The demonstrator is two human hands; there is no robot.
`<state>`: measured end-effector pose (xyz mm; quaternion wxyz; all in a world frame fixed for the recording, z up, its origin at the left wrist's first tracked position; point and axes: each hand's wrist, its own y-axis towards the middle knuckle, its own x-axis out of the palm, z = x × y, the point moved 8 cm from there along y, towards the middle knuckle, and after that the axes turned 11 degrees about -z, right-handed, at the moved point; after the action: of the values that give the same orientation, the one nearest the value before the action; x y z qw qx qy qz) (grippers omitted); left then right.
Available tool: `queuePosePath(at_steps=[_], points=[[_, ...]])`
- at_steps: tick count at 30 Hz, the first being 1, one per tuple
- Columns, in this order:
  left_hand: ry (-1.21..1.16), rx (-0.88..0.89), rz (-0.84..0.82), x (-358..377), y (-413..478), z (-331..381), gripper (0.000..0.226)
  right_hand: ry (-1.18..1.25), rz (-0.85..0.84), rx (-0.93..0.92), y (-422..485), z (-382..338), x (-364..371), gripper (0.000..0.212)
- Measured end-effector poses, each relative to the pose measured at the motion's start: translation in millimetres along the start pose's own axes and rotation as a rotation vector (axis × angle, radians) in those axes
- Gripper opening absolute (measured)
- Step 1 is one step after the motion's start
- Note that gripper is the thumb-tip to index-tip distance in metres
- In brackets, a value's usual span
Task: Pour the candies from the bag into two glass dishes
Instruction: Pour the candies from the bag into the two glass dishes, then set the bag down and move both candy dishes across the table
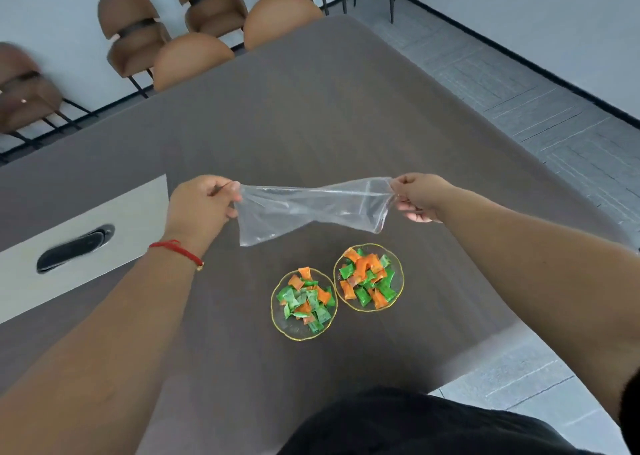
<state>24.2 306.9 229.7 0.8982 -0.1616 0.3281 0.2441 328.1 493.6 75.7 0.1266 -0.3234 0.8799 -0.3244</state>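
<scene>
A clear plastic bag is stretched flat between my two hands above the dark table, and I see no candy inside it. My left hand pinches its left corner. My right hand pinches its right corner. Below the bag stand two gold-rimmed glass dishes side by side. The left dish holds several green and orange wrapped candies. In the right dish lies a similar pile of candies.
The dark table runs away from me, its right edge close beside the right dish. A pale inset panel with a black handle lies at the left. Brown chairs line the far side.
</scene>
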Motion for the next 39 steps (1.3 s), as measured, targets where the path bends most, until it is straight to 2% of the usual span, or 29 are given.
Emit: queuePosePath(at_steps=[4,6,10,14,17,19,24,26,28,31,33,35,39], points=[[-0.232,-0.114,0.0,12.9,0.8,-46.6,0.011,-0.043,0.062,-0.11,21.2,-15.7,4.0,0.012],[-0.351,-0.165,-0.008,27.9,-0.6,-69.5,0.02,-0.034,0.075,-0.137,31.6,-14.3,5.7,0.012],[-0.483,-0.25,0.015,58.1,-0.7,-114.1,0.013,-0.049,0.061,-0.093,56.6,8.8,12.4,0.011],[-0.4,-0.366,-0.07,96.7,2.8,-166.6,0.012,-0.12,0.029,0.011,84.9,42.8,20.0,0.011],[-0.213,-0.43,-0.153,127.8,-0.6,-190.7,0.034,-0.182,-0.029,0.092,103.8,69.2,28.8,0.02],[-0.188,-0.458,-0.186,147.7,-0.6,-207.3,0.042,-0.235,-0.008,0.129,113.9,84.8,32.8,0.017],[-0.002,-0.529,-0.309,174.0,-10.0,-252.2,0.058,-0.37,0.116,0.027,128.0,100.3,34.4,0.016],[0.067,-0.528,-0.346,181.5,-13.1,-262.6,0.059,-0.395,0.115,0.002,128.1,103.1,35.4,0.015],[0.101,-0.527,-0.28,179.7,-18.3,-268.5,0.057,-0.505,0.106,-0.017,126.9,104.0,36.4,0.024],[0.103,-0.54,0.002,158.7,-36.9,-272.2,0.034,-0.664,0.156,-0.025,118.8,107.9,31.4,0.046],[0.064,-0.557,0.106,155.5,-53.5,-271.7,0.028,-0.808,0.169,-0.036,110.7,113.2,30.0,0.047],[0.011,-0.594,0.065,167.2,-66.2,-270.8,0.031,-0.969,0.122,-0.093,103.8,116.5,34.7,0.043],[0.146,-0.536,-0.052,182.8,-70.6,-259.6,0.031,-1.18,-0.012,-0.193,97.3,122.2,47.4,0.039]])
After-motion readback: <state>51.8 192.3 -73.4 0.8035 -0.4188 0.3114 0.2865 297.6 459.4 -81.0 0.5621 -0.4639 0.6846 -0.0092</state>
